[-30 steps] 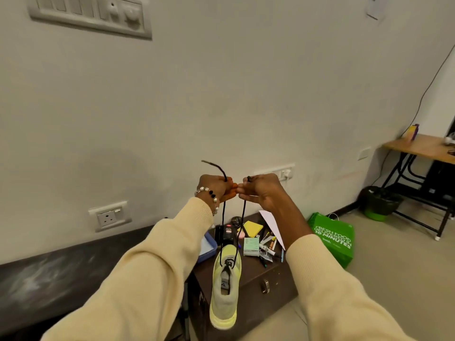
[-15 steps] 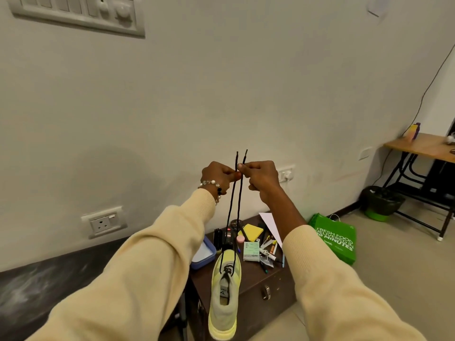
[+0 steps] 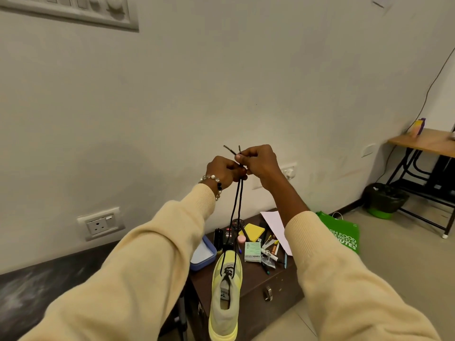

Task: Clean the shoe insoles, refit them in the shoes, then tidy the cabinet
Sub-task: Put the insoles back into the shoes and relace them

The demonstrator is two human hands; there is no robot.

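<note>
A pale yellow shoe (image 3: 225, 299) hangs heel-down over the dark brown cabinet (image 3: 256, 286), dangling from its black laces (image 3: 235, 210). My left hand (image 3: 222, 172) and my right hand (image 3: 258, 163) are raised side by side in front of the wall and both pinch the two lace strands near their tips. The lace ends stick up just above my fingers. The strands run straight down, close together, into the shoe's eyelets. No insole is visible.
The cabinet top is strewn with a yellow pad (image 3: 251, 232), a small green box (image 3: 252, 252), pens, a white sheet (image 3: 274, 227) and a blue tray (image 3: 203, 254). A green bag (image 3: 341, 233) and a bin (image 3: 384, 199) stand on the floor at right, beside a wooden table (image 3: 423, 141).
My hands have dropped a little and closed together on the laces, whose tips now bend over my fingers. The shoe still hangs in the same spot.
</note>
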